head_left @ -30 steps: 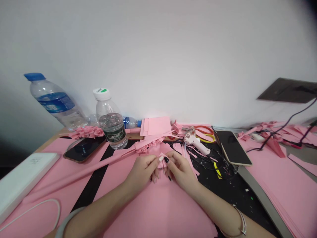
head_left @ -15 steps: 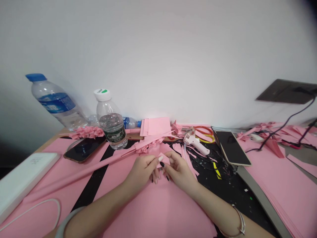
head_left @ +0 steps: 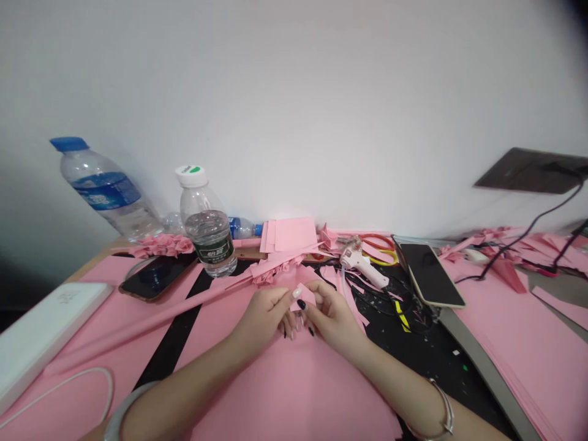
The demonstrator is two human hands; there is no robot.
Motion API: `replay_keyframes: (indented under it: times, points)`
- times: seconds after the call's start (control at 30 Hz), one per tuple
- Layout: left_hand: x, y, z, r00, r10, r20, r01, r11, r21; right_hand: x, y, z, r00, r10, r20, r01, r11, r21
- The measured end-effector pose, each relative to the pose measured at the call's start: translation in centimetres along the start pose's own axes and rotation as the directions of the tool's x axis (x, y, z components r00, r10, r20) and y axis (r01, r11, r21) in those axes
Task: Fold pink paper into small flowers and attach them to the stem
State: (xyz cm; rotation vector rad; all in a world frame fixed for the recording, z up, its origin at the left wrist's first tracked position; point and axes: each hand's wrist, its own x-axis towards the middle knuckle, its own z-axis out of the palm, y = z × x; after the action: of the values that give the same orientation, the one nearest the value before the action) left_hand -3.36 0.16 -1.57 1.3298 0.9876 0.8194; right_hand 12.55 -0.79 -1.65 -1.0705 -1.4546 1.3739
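Tabletop (head_left: 106,250) carries pink paper sheets (head_left: 294,392); left hand (head_left: 261,320) and right hand (head_left: 334,318) pinch a small folded pink paper piece (head_left: 303,297) between them, just left of the white hot glue gun (head_left: 362,269).

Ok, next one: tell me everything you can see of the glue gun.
The hot glue gun is a small, white, plastic-looking pistol-shaped tool, its grip reaching to the lower right. A clear glue stick seems to run down from its rear end. It lies on its side over pink paper strips on a black, speckled mat, with red and yellow loops just behind it.
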Motion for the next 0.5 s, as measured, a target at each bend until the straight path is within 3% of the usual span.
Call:
replay_keyframes:
  times: [0.5]
  points:
    - [-0.04,0.05,-0.01,1.000,-0.005,0.006,0.006,0.999,-0.042,0.11,0.39,-0.55,1.000,-0.004,-0.028,0.005,0.999,0.045]
